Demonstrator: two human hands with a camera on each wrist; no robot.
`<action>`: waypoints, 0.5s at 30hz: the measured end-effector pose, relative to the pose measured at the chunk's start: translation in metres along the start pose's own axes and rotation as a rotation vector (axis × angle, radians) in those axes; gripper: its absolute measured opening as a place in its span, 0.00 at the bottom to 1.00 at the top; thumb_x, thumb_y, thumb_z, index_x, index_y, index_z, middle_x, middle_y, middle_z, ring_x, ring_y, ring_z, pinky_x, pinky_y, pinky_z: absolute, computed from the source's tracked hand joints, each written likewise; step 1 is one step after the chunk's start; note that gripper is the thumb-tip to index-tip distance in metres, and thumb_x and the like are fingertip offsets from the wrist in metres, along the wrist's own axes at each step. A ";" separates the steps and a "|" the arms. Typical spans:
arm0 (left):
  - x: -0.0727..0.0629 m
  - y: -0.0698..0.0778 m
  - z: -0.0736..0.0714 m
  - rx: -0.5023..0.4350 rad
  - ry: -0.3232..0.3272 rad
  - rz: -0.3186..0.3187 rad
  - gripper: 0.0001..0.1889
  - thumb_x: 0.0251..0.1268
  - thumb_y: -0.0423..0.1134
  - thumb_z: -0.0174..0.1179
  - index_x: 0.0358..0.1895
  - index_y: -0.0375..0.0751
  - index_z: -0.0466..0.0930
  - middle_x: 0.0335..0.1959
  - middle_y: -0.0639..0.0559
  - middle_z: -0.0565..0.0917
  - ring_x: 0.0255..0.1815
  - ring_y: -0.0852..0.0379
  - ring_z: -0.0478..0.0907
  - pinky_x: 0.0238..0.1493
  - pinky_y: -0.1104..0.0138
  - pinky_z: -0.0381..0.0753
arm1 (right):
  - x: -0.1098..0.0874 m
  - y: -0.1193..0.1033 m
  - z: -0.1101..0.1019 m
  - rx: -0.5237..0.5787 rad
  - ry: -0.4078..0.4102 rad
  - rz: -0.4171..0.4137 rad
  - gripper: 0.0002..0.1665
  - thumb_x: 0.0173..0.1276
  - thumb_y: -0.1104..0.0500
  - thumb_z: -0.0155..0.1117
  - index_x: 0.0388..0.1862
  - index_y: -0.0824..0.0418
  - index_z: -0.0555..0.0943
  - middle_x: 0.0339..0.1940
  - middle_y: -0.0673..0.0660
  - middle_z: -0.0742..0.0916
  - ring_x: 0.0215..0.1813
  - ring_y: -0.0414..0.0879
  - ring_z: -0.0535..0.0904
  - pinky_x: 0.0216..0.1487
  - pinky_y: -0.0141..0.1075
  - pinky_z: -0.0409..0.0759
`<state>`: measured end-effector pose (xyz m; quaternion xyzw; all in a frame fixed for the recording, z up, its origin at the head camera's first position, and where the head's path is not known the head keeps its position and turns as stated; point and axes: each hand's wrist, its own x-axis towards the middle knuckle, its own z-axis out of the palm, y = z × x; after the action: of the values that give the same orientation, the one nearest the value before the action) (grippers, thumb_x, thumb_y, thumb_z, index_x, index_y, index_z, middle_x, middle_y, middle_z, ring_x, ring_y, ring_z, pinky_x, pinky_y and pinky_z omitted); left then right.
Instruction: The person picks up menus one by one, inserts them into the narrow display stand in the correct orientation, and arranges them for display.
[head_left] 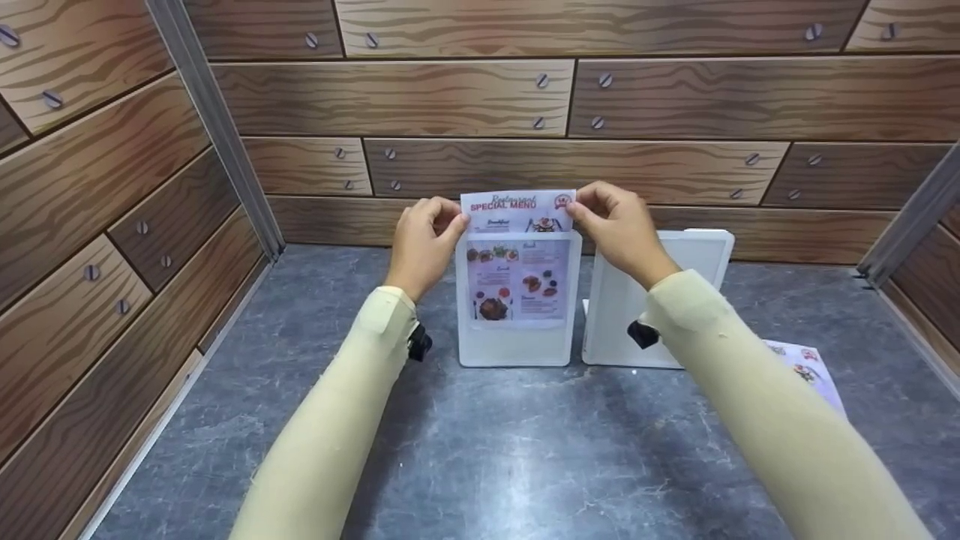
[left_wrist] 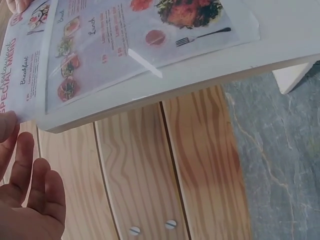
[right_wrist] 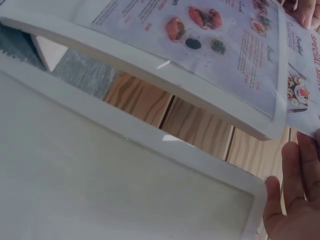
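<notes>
A printed restaurant menu sheet (head_left: 517, 215) sits partway down in a white-framed upright menu stand (head_left: 517, 349). Its titled top strip sticks out above the stand's rim, while the lower part shows through the clear front. At the sheet's upper left corner, my left hand (head_left: 424, 247) pinches the paper between thumb and fingers. My right hand (head_left: 619, 232) pinches the opposite top corner. In the left wrist view, the paper (left_wrist: 25, 75) runs out past the stand's top edge. A second white stand (head_left: 619, 300), with no sheet inside, is partly behind my right forearm.
Another printed menu sheet (head_left: 821, 371) lies on the grey marbled table (head_left: 510, 450) at the right, partly covered by my right sleeve. Wood-patterned panels (head_left: 465, 97) close off the back and sides. The two stands are side by side with a narrow gap.
</notes>
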<state>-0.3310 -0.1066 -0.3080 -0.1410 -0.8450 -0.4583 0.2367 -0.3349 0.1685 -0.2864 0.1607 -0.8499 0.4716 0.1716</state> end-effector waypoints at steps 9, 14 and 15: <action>-0.003 -0.006 0.002 0.041 -0.029 -0.033 0.09 0.74 0.42 0.65 0.43 0.39 0.86 0.41 0.48 0.83 0.48 0.50 0.74 0.54 0.60 0.74 | -0.003 0.003 0.007 -0.073 0.007 0.016 0.09 0.77 0.60 0.64 0.47 0.65 0.84 0.44 0.59 0.88 0.43 0.45 0.81 0.45 0.31 0.79; -0.001 -0.004 0.003 0.019 -0.040 -0.007 0.09 0.73 0.42 0.65 0.43 0.39 0.85 0.41 0.48 0.82 0.49 0.47 0.75 0.54 0.60 0.73 | -0.001 0.001 0.004 -0.059 0.013 -0.018 0.10 0.76 0.59 0.66 0.48 0.65 0.84 0.41 0.57 0.88 0.39 0.43 0.80 0.40 0.29 0.76; 0.000 -0.003 0.002 0.015 -0.044 -0.003 0.10 0.73 0.42 0.65 0.44 0.39 0.84 0.41 0.48 0.82 0.49 0.47 0.75 0.53 0.60 0.73 | 0.000 0.000 0.003 -0.058 0.013 -0.028 0.10 0.76 0.59 0.66 0.48 0.64 0.85 0.40 0.57 0.89 0.38 0.42 0.80 0.39 0.28 0.76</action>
<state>-0.3328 -0.1062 -0.3112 -0.1480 -0.8537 -0.4490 0.2183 -0.3350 0.1658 -0.2877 0.1645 -0.8597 0.4453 0.1883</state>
